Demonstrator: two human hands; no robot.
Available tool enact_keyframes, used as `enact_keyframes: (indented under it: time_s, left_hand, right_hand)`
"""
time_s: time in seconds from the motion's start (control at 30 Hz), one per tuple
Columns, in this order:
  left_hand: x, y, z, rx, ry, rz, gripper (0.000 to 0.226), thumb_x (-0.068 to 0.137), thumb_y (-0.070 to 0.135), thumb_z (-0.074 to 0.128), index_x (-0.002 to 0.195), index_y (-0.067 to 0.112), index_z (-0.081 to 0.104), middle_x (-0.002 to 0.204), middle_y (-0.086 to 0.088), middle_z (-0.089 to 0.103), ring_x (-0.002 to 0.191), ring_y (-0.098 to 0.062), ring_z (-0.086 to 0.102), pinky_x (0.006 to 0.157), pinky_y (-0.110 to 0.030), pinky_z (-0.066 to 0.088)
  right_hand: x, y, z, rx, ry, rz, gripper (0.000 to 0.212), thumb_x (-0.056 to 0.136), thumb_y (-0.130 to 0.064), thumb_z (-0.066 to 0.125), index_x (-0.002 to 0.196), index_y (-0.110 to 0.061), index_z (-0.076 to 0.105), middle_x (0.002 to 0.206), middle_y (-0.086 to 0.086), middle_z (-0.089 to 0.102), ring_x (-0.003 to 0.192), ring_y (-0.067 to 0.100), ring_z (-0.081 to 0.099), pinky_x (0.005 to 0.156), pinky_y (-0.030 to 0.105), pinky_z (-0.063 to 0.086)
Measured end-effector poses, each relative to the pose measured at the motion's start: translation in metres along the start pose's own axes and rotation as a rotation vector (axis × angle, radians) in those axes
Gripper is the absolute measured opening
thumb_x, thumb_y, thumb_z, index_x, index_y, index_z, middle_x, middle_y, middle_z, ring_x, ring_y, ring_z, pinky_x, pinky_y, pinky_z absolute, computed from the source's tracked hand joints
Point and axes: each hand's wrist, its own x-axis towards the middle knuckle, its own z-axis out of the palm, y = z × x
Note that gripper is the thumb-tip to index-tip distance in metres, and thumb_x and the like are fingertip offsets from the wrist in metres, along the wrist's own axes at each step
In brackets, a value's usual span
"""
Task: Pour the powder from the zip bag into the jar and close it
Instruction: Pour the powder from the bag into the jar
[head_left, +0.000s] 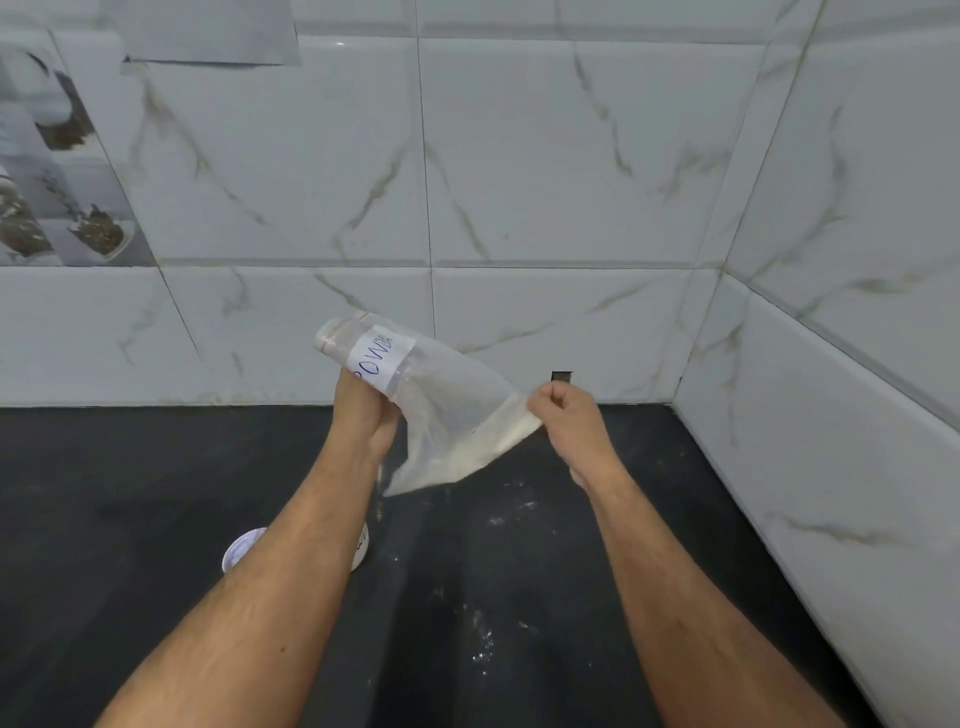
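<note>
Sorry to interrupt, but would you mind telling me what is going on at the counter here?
A person is holding a clear zip bag labelled "powder" up over the dark counter. The left hand grips it near the label, the right hand pinches a corner. White powder remains inside. The jar stands below, mostly hidden behind the left forearm. Spilled specks dot the counter.

Jar (362, 546) and lid (243, 548) mostly hidden behind left forearm (270, 561).
</note>
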Motion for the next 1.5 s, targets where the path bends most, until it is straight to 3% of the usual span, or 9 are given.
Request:
enact_keyframes:
  time_s: [0.13,0.27,0.47,0.57,0.7,0.9,1.13,1.3,1.5]
  left_hand:
    - [-0.003,-0.006,-0.028,0.339,-0.010,0.148,0.034,0.093,-0.002,0.047,0.112,0.019,0.065,0.091,-0.001,0.070,0.076,-0.014,0.064,0.064,-0.027,0.053]
    - [-0.005,-0.008,-0.038,0.443,-0.110,0.192,0.026,0.087,0.008,0.051,0.082,0.030,0.065,0.077,0.006,0.066,0.068,-0.011,0.059,0.059,-0.023,0.047]
    - [-0.003,-0.016,-0.047,0.483,-0.131,0.171,0.023,0.081,0.004,0.048,0.088,0.018,0.065,0.082,-0.008,0.059,0.078,-0.025,0.050,0.066,-0.032,0.038]
    - [-0.005,-0.017,-0.042,0.446,-0.122,0.160,0.028,0.082,0.004,0.048,0.092,0.020,0.068,0.081,-0.003,0.058,0.074,-0.022,0.049,0.064,-0.028,0.039]
    - [-0.009,-0.017,-0.039,0.394,-0.077,0.151,0.030,0.085,0.001,0.052,0.088,0.027,0.067,0.087,0.002,0.068,0.076,-0.013,0.062,0.066,-0.025,0.049]
    - [-0.009,-0.014,-0.039,0.394,-0.090,0.138,0.021,0.072,0.017,0.057,0.085,0.027,0.070,0.083,0.000,0.068,0.076,-0.017,0.060,0.068,-0.029,0.049]
    - [-0.009,-0.012,-0.041,0.403,-0.078,0.146,0.027,0.075,0.010,0.056,0.086,0.029,0.071,0.087,-0.001,0.071,0.080,-0.019,0.064,0.068,-0.030,0.051]
    - [-0.009,-0.011,-0.035,0.362,-0.031,0.130,0.035,0.079,0.004,0.054,0.089,0.031,0.074,0.088,0.002,0.075,0.081,-0.015,0.069,0.067,-0.027,0.054]
    - [-0.007,-0.003,-0.030,0.330,-0.025,0.120,0.033,0.080,0.020,0.055,0.110,0.011,0.067,0.093,-0.007,0.071,0.082,-0.022,0.065,0.068,-0.031,0.051]
  right_hand:
    - [0.023,-0.027,-0.026,0.013,0.100,-0.045,0.027,0.088,-0.002,0.059,0.064,-0.014,0.058,0.063,-0.001,0.053,0.063,0.012,0.049,0.063,0.027,0.043]
    - [0.036,-0.049,-0.041,-0.119,-0.107,-0.034,0.023,0.087,-0.007,0.063,0.065,-0.013,0.061,0.068,0.009,0.057,0.069,0.028,0.050,0.062,0.040,0.044]
    - [0.041,-0.056,-0.043,-0.323,-0.182,-0.091,0.013,0.085,-0.014,0.068,0.073,-0.008,0.070,0.079,0.014,0.067,0.071,0.028,0.057,0.068,0.043,0.047]
    - [0.040,-0.056,-0.040,-0.319,-0.110,-0.106,0.013,0.087,-0.014,0.066,0.075,-0.010,0.070,0.080,0.010,0.067,0.071,0.025,0.058,0.066,0.041,0.048]
    - [0.038,-0.052,-0.039,-0.289,-0.002,-0.134,0.018,0.093,-0.014,0.065,0.075,-0.016,0.069,0.073,0.001,0.067,0.066,0.016,0.059,0.053,0.021,0.050]
    - [0.034,-0.048,-0.033,-0.355,-0.024,-0.160,0.024,0.089,-0.011,0.071,0.069,-0.025,0.070,0.071,-0.011,0.070,0.069,0.007,0.064,0.072,0.025,0.050]
    - [0.034,-0.046,-0.030,-0.343,-0.034,-0.211,0.020,0.095,-0.013,0.060,0.076,-0.020,0.063,0.075,-0.001,0.066,0.065,0.013,0.061,0.060,0.027,0.052]
    - [0.036,-0.034,-0.029,-0.278,0.093,-0.184,0.013,0.091,-0.014,0.066,0.079,-0.017,0.069,0.076,0.003,0.069,0.070,0.020,0.064,0.066,0.037,0.058]
    - [0.036,-0.020,-0.041,-0.050,0.039,-0.097,0.012,0.083,-0.011,0.078,0.083,-0.022,0.074,0.064,-0.004,0.068,0.057,0.008,0.061,0.053,0.021,0.053]
